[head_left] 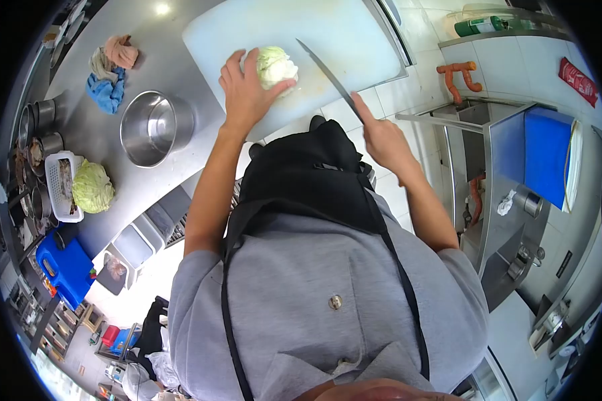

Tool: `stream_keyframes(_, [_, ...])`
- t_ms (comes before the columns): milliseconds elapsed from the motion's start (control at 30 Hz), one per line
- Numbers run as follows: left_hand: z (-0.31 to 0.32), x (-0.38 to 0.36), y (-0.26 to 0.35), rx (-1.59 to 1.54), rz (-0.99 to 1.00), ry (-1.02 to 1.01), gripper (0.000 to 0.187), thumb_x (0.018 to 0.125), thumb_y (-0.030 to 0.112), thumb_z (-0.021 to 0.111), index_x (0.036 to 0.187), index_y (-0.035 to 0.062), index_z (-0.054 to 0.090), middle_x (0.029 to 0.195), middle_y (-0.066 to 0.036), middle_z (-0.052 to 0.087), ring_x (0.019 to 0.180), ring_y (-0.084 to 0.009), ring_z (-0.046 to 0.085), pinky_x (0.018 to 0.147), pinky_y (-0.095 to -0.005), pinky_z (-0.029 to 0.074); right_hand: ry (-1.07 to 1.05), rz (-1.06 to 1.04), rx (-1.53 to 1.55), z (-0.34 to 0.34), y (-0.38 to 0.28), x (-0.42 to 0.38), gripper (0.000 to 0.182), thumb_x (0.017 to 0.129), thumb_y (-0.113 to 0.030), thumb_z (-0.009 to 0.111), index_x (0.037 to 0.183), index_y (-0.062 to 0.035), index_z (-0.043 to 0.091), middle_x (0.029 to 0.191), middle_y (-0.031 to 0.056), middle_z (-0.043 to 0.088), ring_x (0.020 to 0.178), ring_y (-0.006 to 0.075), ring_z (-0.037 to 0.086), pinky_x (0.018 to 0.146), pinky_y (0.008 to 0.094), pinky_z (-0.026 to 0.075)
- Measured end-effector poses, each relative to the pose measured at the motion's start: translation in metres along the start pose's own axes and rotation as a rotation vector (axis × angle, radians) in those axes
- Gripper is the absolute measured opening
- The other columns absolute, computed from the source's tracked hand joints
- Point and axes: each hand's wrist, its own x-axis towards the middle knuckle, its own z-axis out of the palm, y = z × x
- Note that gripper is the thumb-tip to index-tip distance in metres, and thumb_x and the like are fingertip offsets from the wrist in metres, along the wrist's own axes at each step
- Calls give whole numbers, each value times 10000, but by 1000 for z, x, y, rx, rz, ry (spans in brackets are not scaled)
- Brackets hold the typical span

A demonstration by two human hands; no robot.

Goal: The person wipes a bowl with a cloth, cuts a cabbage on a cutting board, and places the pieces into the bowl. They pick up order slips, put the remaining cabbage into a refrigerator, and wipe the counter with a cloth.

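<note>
A pale green piece of cabbage (276, 65) lies on the white cutting board (214, 33). My left hand (245, 90) is closed around its left and near sides, with the thumb along the near edge. In my right hand (386, 139) is a long kitchen knife (329, 75), gripped by its handle. The blade points up and to the left over the board, apart from the cabbage. Its tip is a little to the right of the cabbage piece. My fingers hide most of the knife's handle.
Left of the board, a steel bowl (148, 129) stands on the steel counter (160, 53), with crumpled cloths (106, 87) behind it. A whole cabbage (92, 187) sits beside a white basket (63, 184). A steel sink unit (515, 240) stands at the right. Another person (150, 347) is at lower left.
</note>
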Motion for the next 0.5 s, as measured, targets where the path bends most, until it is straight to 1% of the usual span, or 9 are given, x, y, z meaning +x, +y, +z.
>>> stream_keyframes(33, [5, 4, -5, -47, 120, 137, 576, 732, 366, 795, 1169, 54, 584, 1076, -140, 541, 962, -310, 500, 869, -394, 412, -17, -7, 37, -1, -11, 6, 820, 817, -11, 523, 1518, -273, 188, 678, 245, 610, 667, 444, 611, 670, 532, 471])
stream_keyframes(67, [11, 9, -7, -45, 119, 136, 576, 732, 366, 795, 1169, 54, 584, 1076, -140, 541, 962, -310, 500, 869, -394, 412, -32, -15, 73, -2, -21, 12, 850, 789, -1, 526, 1519, -274, 186, 688, 238, 617, 665, 436, 620, 655, 533, 483])
stream_keyframes(133, [19, 20, -10, -195, 168, 33, 281, 838, 204, 683, 1063, 48, 617, 1057, -115, 562, 992, -303, 494, 907, -394, 400, -31, -40, 21, 1, -36, 23, 861, 782, 7, 519, 1520, -278, 179, 679, 237, 613, 652, 436, 619, 637, 535, 484])
stream_keyframes(167, [23, 22, -9, -195, 167, 33, 281, 838, 204, 683, 1063, 48, 617, 1057, -115, 562, 992, -303, 494, 907, -394, 400, -26, -64, -35, -1, -40, 26, 872, 775, 15, 512, 1521, -282, 173, 671, 237, 608, 640, 437, 619, 619, 537, 486])
stream_keyframes(233, [30, 26, -5, -163, 157, 135, 135, 776, 90, 653, 901, 52, 620, 982, -81, 581, 933, -302, 510, 808, -404, 415, -49, -62, -73, -17, -52, 21, 880, 770, 20, 509, 1523, -282, 168, 662, 234, 605, 625, 439, 615, 604, 538, 485])
stream_keyframes(267, [32, 28, -4, -164, 151, 137, 135, 776, 90, 653, 901, 52, 620, 982, -81, 581, 933, -302, 510, 808, -404, 415, -72, -63, -110, -25, -58, 17, 888, 764, 25, 506, 1524, -282, 162, 652, 232, 602, 611, 441, 611, 590, 539, 483])
stream_keyframes(333, [35, 27, -4, -133, 198, 196, 145, 732, 41, 619, 876, 58, 610, 934, -77, 585, 882, -297, 523, 777, -394, 428, -112, -60, -121, -39, -61, 6, 890, 763, 25, 507, 1524, -279, 159, 651, 233, 602, 606, 439, 613, 583, 538, 484])
stream_keyframes(433, [39, 28, -6, -147, 229, 249, 155, 716, 34, 612, 870, 58, 607, 903, -81, 585, 846, -297, 528, 757, -383, 437, -178, -45, -133, -45, -62, -4, 896, 761, 27, 509, 1526, -269, 150, 648, 236, 600, 608, 440, 616, 582, 539, 486])
stream_keyframes(500, [39, 28, -7, -165, 218, 245, 155, 713, 28, 606, 865, 56, 605, 900, -84, 584, 845, -298, 528, 758, -383, 438, -200, -34, -135, -43, -61, 0, 900, 759, 30, 510, 1527, -263, 144, 646, 238, 598, 616, 444, 619, 587, 541, 487])
